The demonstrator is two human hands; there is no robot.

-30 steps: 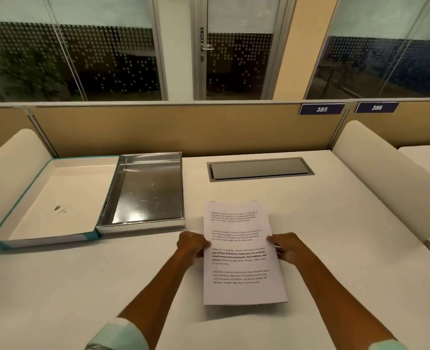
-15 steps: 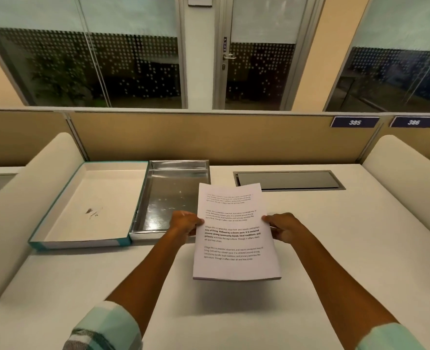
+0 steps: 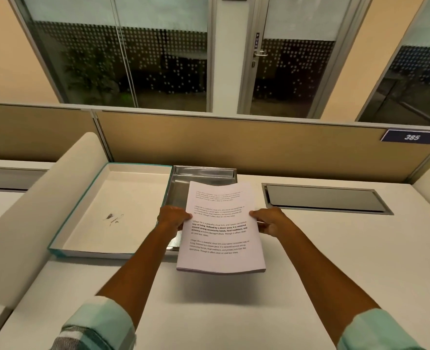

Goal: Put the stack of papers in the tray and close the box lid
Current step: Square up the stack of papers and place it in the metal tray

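Observation:
A stack of printed white papers (image 3: 220, 231) hangs in the air above the desk, its far end over the right part of the metal tray (image 3: 198, 176). My left hand (image 3: 172, 219) grips the stack's left edge and my right hand (image 3: 269, 221) grips its right edge. The shiny steel tray lies flat, partly hidden by the papers and my left hand. Joined to its left side, the open box lid (image 3: 107, 210) lies flat, white inside with a teal rim and a small dark mark.
The white desk (image 3: 310, 261) has a grey cable hatch (image 3: 325, 198) at the back right. A tan partition (image 3: 234, 142) with a "385" label (image 3: 411, 137) runs along the back. Rounded white dividers (image 3: 44, 210) flank the desk on both sides.
Both hands have lifted the papers off the desk and carried them left and away from me, over the tray. The view has shifted left.

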